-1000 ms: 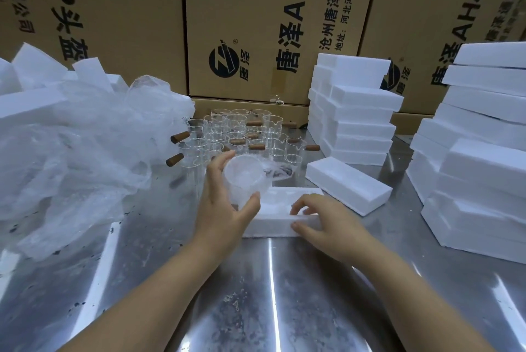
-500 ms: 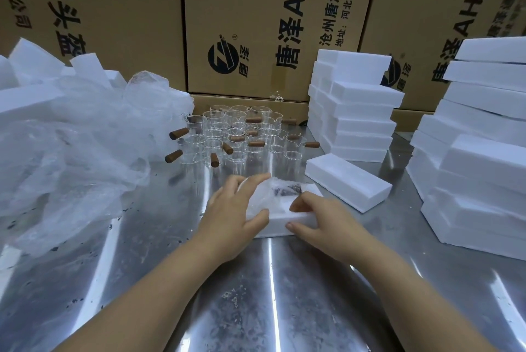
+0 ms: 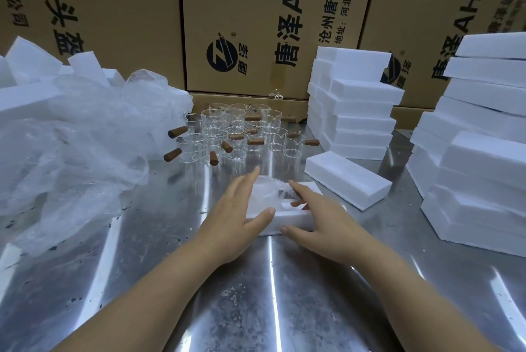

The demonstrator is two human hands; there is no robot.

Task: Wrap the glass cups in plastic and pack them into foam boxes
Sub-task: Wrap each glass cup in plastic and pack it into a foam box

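Note:
A plastic-wrapped glass cup [image 3: 269,193] lies in the open white foam box [image 3: 287,219] on the steel table. My left hand [image 3: 237,210] lies with straight fingers on the box's left side, its thumb over the near rim beside the cup. My right hand [image 3: 316,215] rests on the box's right half with straight fingers over the cup's handle end and its thumb against the front wall. Behind the box stand several bare glass cups [image 3: 242,135] with brown wooden handles.
A heap of clear plastic bags [image 3: 74,135] over loose foam pieces fills the left. One foam box [image 3: 348,178] lies right of my hands, with stacked foam boxes [image 3: 353,107] behind it and more stacked foam boxes [image 3: 478,152] at far right. Cardboard cartons [image 3: 247,21] wall the back.
My left hand lowered the wrapped cup from the air into the foam box, then let go and flattened. My right hand slid from the box's front edge onto its top.

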